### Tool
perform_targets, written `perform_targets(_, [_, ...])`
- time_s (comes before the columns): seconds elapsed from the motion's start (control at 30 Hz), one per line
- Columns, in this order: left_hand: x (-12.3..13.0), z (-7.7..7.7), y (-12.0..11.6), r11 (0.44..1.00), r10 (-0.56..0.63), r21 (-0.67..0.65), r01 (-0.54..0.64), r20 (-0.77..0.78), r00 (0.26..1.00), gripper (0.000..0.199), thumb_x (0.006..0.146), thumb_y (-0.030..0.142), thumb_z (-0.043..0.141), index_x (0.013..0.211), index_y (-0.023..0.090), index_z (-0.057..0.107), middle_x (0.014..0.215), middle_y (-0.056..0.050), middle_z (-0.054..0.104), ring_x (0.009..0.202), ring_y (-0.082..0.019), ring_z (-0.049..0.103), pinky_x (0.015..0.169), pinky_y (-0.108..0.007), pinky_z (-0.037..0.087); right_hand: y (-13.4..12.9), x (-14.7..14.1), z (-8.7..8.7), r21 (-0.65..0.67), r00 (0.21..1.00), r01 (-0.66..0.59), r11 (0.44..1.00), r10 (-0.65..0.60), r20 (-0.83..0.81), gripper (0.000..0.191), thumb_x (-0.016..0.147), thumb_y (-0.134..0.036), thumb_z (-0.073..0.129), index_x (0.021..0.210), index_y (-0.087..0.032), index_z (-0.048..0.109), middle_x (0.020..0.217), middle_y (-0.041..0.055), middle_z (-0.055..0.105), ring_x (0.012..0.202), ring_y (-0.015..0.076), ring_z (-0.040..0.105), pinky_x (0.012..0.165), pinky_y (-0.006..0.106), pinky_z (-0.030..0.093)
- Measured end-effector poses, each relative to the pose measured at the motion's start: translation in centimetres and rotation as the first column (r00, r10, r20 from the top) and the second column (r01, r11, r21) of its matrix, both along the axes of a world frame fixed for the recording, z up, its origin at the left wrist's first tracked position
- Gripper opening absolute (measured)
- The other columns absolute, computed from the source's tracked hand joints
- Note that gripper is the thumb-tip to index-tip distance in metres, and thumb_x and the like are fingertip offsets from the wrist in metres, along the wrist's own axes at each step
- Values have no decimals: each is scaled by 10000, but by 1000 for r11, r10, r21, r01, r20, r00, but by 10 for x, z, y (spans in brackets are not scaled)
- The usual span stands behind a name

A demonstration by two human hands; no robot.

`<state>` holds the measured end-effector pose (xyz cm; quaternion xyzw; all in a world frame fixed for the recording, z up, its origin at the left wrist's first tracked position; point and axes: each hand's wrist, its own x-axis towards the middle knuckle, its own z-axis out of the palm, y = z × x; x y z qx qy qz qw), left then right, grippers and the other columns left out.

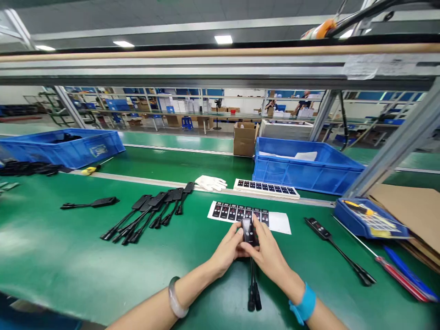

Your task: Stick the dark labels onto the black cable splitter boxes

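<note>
Both hands grip one black cable controller [248,231] with a glossy face, its two short plugged leads hanging down toward me. My left hand [227,247] holds its left side, fingers closed around it. On its right side, my right hand [266,250] is closed with thumb and fingers against the edge. Just behind lies a white label sheet [280,222] bearing several black labels. To the right rests another black controller [319,228] with a labelled face. Several black controllers [158,200] lie in a row at the left, and a single one [103,201] lies farther left.
Behind stand a blue bin [302,172] and a second blue bin [68,149] at far left. A white glove [210,183] and a label strip [266,188] lie near the rail. At right are a small blue tray [371,224], a screwdriver [400,277] and a blue pen [409,270].
</note>
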<state>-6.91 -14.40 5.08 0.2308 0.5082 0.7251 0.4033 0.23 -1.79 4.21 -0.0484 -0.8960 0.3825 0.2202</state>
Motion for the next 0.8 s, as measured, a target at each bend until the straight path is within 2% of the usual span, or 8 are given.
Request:
perform_targets(0.07, [-5,1,-2,999,-48,-30,45,-102,994,581,860,556,418,1295,191,299,1069,-126,619,937,-227,636,857,-417,499,11,0,2,171,999,36,985,-34,-12,580,878,-299,463,1409,-179,263,1244,132,445,1132,257,470,938,401,448])
perform_targets(0.13, [-13,1,-6,990,-64,-139,5,-425,903,536,884,508,396,1318,202,325,1165,-131,585,1035,-232,593,930,-434,458,28,1,6,353,988,135,926,-151,18,529,867,-204,435,1376,-132,313,1205,157,452,1095,265,489,909,392,463])
perform_targets(0.23, [-27,1,-12,929,-149,-289,-231,-864,482,448,902,387,405,1314,212,391,1339,-114,463,1242,-253,426,1059,-464,328,61,8,13,660,865,294,691,-487,124,442,822,-79,429,1261,-38,454,1044,191,509,907,282,553,779,384,496])
perform_targets(0.33, [-35,-1,-15,811,-369,-438,-388,-898,241,467,907,347,407,1345,186,380,1435,-123,333,1344,-305,249,1100,-521,222,87,19,18,810,697,335,481,-705,131,390,802,10,376,1159,20,532,941,213,534,824,291,561,680,375,487])
perform_targets(0.43, [-35,-2,-15,742,-485,-512,-433,-856,181,465,916,362,400,1347,188,389,1435,-137,326,1343,-333,236,1086,-542,232,103,25,16,817,635,393,423,-767,93,385,810,16,330,1124,30,553,932,248,536,845,334,546,643,425,470])
perform_targets(0.5, [-31,-3,-14,742,-483,-494,-454,-863,150,446,914,356,408,1330,196,413,1411,-138,367,1327,-338,274,1073,-549,252,106,22,11,751,679,448,486,-731,69,390,812,-3,339,1132,-2,562,955,247,534,862,340,529,661,454,451])
perform_targets(0.63, [-26,-3,-13,758,-456,-443,-479,-885,95,406,903,322,427,1288,200,461,1349,-135,437,1287,-336,337,1055,-545,277,101,1,-4,531,889,377,759,-458,23,339,852,-136,416,1145,-121,587,1014,165,545,892,283,505,728,403,427])
perform_targets(0.8, [-26,-1,-12,742,-474,-442,-504,-877,72,393,889,307,456,1269,210,481,1317,-131,453,1255,-328,364,1029,-524,314,89,-20,-12,415,941,326,850,-333,-56,230,871,-278,446,890,-192,659,919,92,572,860,254,504,724,376,413])
